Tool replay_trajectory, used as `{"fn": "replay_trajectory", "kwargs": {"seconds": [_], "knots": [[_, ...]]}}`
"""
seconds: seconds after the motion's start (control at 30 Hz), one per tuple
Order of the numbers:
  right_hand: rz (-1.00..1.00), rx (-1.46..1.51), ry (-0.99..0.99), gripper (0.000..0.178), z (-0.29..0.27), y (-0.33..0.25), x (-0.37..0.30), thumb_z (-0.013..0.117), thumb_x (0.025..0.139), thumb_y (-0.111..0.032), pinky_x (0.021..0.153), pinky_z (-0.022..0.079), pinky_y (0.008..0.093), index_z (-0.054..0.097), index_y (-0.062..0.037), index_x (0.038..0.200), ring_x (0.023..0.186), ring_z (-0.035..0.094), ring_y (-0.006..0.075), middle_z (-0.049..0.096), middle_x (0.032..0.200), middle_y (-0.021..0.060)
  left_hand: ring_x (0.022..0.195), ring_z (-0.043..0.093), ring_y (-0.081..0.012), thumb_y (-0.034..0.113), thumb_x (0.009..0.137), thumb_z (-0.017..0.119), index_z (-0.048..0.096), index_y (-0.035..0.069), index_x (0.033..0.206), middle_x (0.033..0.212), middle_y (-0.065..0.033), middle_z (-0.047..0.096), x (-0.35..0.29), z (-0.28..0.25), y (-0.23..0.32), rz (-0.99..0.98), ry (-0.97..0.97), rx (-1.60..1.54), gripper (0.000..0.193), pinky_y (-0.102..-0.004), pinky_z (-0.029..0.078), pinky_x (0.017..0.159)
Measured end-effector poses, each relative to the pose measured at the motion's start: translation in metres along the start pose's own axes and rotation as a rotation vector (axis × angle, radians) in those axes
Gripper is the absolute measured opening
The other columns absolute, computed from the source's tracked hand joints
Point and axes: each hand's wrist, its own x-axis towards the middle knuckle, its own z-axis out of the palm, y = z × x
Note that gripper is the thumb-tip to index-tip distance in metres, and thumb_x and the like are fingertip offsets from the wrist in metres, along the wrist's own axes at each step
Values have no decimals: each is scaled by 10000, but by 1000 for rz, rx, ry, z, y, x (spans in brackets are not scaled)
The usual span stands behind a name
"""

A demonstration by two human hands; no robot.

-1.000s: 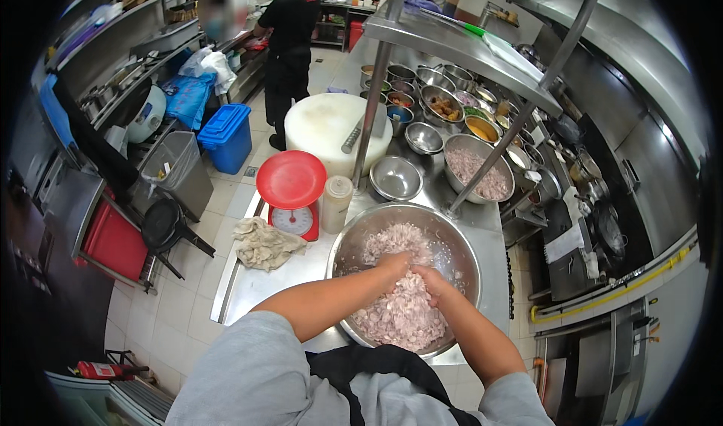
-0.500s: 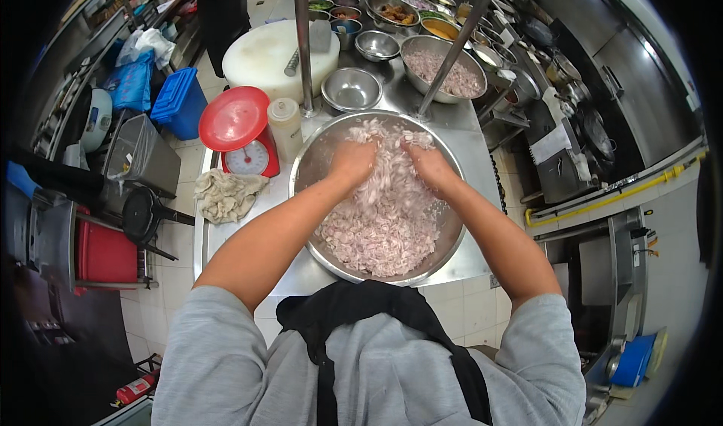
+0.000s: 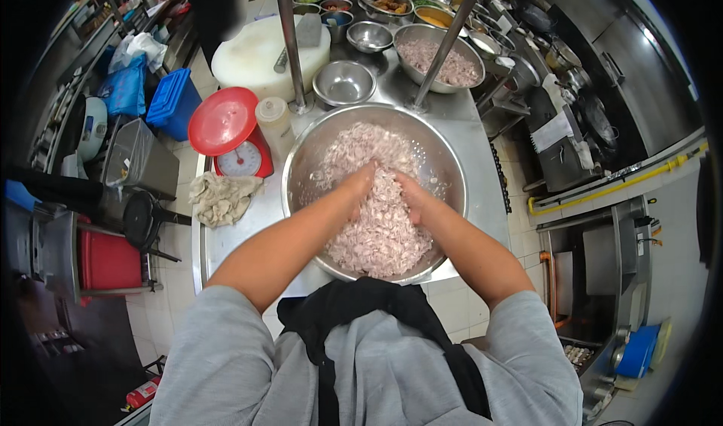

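Note:
A wide steel mixing bowl point(image 3: 300, 171) holds a heap of pale pink sliced shallots point(image 3: 384, 238), by their look. My left hand point(image 3: 362, 187) and my right hand point(image 3: 411, 196) are inside it, cupped toward each other around a mound of the slices. Their fingers curl in and are partly buried, with shallots between the two palms. More slices lie beyond my hands against the far side of the bowl, and a few stick to its right inner wall.
Left of the bowl stand a squeeze bottle point(image 3: 275, 125), a red dial scale point(image 3: 239, 155) and a crumpled cloth point(image 3: 223, 199). Behind are a small steel bowl point(image 3: 344, 83), a round white chopping block point(image 3: 248, 59) with a cleaver point(image 3: 307, 36), and two metal posts. Another person point(image 3: 215, 8) stands far left.
Both hands have come nearer to me and closer together, from the far part of the bowl to its middle. Slices that were tumbling between them are now gathered between the palms.

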Motion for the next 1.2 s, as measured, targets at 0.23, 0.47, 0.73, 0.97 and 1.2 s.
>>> {"fn": "replay_trajectory", "kwargs": {"seconds": [0.23,0.47,0.73,0.97,1.2], "knots": [[-348,-69,99,327,-14,-26,-20,667,749,-142,744,543,335,642,-9,1047,879,662,202,683,991,105,741,674,-275,165,784,652,588,-127,1073,958,-195,661,-61,8,47,350,29,112,416,-339,524,600],[-800,-726,465,375,13,-57,-66,623,742,-100,772,493,319,607,14,1099,922,621,208,659,998,116,834,630,-269,272,773,649,631,-109,1000,949,-201,652,-86,11,62,539,205,314,443,-400,489,727],[21,-584,274,624,-8,-32,-98,556,874,-445,889,490,408,449,-49,1345,1086,570,295,551,1232,192,1184,521,-298,479,877,523,415,27,1354,1309,-220,501,-99,-12,16,191,261,362,667,-480,420,971],[-83,-93,-74,653,1,35,-27,595,832,-442,822,528,432,425,-44,1322,1021,615,289,583,1180,162,1168,521,-315,571,933,355,377,69,1388,1349,-206,461,-72,17,-15,12,-7,-106,678,-507,412,974],[-484,-618,378,336,36,1,-49,631,750,-167,809,520,398,633,30,1022,945,648,275,662,979,189,746,646,-325,207,736,616,619,-99,839,778,-237,640,-60,-16,12,570,359,482,323,-417,492,675]]}}
